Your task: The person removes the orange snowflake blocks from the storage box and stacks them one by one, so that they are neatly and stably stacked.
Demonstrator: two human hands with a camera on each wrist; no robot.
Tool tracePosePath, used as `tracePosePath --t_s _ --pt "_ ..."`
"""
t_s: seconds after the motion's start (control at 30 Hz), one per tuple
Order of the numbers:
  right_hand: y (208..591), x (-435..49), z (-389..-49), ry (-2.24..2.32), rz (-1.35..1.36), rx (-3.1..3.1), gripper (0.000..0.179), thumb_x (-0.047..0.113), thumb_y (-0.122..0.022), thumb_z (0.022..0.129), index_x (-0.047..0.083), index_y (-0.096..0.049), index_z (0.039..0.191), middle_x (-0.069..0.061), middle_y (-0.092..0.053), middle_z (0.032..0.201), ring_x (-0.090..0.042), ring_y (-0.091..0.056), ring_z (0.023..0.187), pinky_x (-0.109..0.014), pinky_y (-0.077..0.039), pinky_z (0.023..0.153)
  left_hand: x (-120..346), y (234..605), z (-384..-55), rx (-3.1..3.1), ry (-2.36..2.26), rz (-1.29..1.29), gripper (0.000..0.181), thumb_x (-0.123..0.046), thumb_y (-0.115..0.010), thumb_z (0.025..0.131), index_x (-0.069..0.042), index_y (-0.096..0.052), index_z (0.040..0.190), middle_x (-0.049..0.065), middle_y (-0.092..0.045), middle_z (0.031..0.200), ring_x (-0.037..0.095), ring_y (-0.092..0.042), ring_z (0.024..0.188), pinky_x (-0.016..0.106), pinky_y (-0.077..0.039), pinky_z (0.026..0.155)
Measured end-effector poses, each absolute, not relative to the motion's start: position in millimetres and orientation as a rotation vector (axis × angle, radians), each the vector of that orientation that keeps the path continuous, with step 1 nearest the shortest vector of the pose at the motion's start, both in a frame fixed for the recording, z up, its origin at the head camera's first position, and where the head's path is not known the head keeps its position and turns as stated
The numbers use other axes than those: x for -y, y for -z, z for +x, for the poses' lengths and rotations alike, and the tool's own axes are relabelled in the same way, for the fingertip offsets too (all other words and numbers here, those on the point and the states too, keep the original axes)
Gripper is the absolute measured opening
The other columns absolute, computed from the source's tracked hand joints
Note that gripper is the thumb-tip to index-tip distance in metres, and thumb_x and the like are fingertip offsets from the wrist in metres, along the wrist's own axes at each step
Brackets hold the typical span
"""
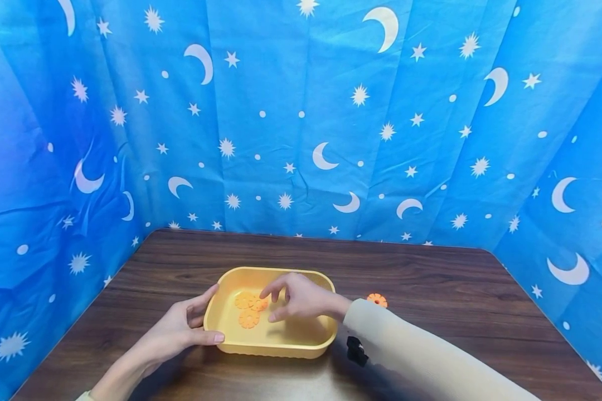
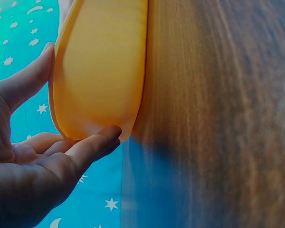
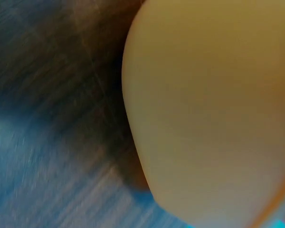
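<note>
Tray (partly outside wrist views)

The person's bare left forearm reaches up from the lower left, the left hand gripping with thumb and fingers parted. The right arm, in a pale sleeve, slants leftward; the right hand has loosely bent fingers, its thumb apart.

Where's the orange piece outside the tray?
In the head view, the orange piece lies on the table, right of the tray, just beyond the right sleeve.
</note>
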State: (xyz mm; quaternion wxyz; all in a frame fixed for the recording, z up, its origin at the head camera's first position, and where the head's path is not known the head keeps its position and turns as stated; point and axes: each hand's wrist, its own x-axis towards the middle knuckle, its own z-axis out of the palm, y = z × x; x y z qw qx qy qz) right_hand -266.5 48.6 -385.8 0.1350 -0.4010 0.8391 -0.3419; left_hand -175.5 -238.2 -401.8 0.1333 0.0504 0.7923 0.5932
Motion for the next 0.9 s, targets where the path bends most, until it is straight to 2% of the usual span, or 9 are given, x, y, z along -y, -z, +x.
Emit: tracePosePath --t_s 0.2,0.33,0.67,0.9 --pt "393 -36 -263 0.962 -1.147 -2.430 0.042 0.013 -0.092 0.082 0.006 -0.078 0.122 -0.006 -0.073 0.100 -0.018 -0.061 0.082 -0.022 -0.048 0.070 239 402 -175 -2.290 -1.724 0.165 0.103 -0.016 -0.088 0.088 -0.002 -0.022 0.167 0.032 -0.034 0.163 0.049 -0.053 0.136 0.049 -0.056 0.098" --pt "398 -30 -261 0.951 -1.103 -2.427 0.043 0.014 -0.093 0.082 0.009 -0.078 0.122 0.000 -0.071 0.099 -0.019 -0.061 0.091 -0.022 -0.048 0.077 239 402 -175 -2.287 -1.724 0.174 0.103 -0.016 -0.087 0.089 -0.002 -0.022 0.167 0.031 -0.034 0.163 0.048 -0.053 0.137 0.049 -0.056 0.099" --pt "407 -22 -260 0.842 -1.113 -2.506 0.047 0.019 -0.094 0.081 0.013 -0.078 0.125 0.009 -0.068 0.097 -0.011 -0.055 0.087 -0.020 -0.046 0.079 241 402 -176 -2.259 -1.744 0.220 0.104 -0.017 -0.087 0.089 -0.001 -0.020 0.167 0.030 -0.031 0.165 0.046 -0.052 0.139 0.047 -0.055 0.102" --pt "406 -22 -258 0.775 -1.099 -2.506 0.048 0.021 -0.092 0.084 0.017 -0.078 0.129 0.007 -0.065 0.091 -0.008 -0.052 0.085 -0.021 -0.044 0.076 240 401 -175 -2.285 -1.721 0.201 0.103 -0.018 -0.087 0.089 -0.001 -0.022 0.167 0.030 -0.033 0.164 0.047 -0.052 0.138 0.050 -0.054 0.103"
